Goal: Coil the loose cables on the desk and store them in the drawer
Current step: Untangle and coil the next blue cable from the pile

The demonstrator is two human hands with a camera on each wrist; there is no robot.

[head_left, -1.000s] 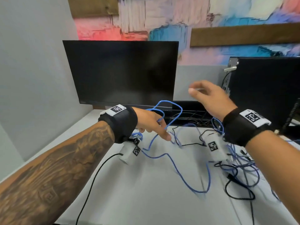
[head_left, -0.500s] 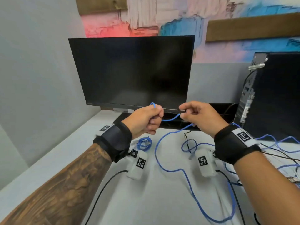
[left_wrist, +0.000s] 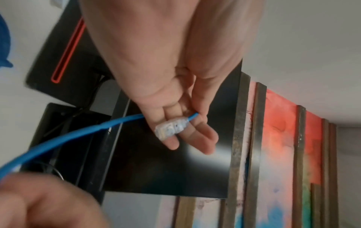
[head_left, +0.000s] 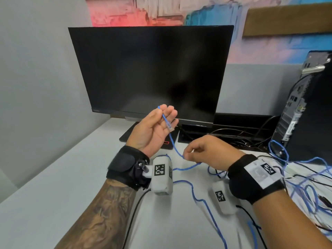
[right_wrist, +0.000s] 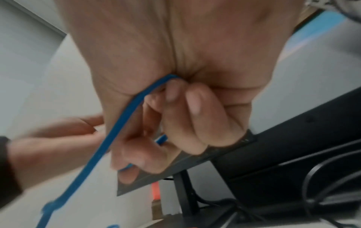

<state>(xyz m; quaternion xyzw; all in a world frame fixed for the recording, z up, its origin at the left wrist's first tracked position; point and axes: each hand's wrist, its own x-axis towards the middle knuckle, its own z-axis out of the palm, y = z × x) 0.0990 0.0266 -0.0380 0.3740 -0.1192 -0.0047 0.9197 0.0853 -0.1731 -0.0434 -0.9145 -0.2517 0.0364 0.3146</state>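
On the white table (head_left: 53,194) a dark monitor (head_left: 150,69) stands at the back, a black computer tower (head_left: 312,112) at the right, and loose cables (head_left: 305,187) lie tangled before the tower. The left hand (head_left: 152,130) is raised palm up with fingers nearly straight, the thumb pressing the blue cable (head_left: 175,149) near its clear plug (left_wrist: 170,127) against them. Lower and to the right, the right hand (head_left: 210,151) has its fingers curled tight around the same cable, which runs down onto the table.

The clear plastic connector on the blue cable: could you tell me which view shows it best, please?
The left wrist view: the clear plastic connector lies large across the left hand's fingers. The head view shows it small; the right wrist view shows only blue cable.
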